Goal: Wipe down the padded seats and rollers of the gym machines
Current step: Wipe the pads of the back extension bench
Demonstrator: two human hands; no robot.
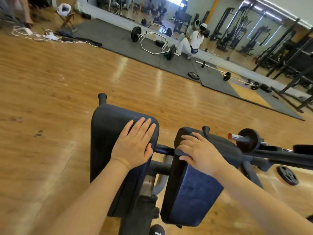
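Two dark blue padded cushions of a gym machine fill the lower middle of the head view. My left hand (134, 144) lies flat with straight fingers on the top right corner of the left pad (108, 133), thumb over its edge. My right hand (197, 150) grips a small dark blue cloth (183, 150) and presses it against the upper left edge of the right pad (191, 192). Most of the cloth is hidden under the fingers.
A loaded bar with a red end cap (240, 137) juts out on the right of the machine. A weight plate (287, 176) lies on the wooden floor. Farther off, barbells (152, 43) rest on grey mats before a wall mirror, near a seated person (193, 43).
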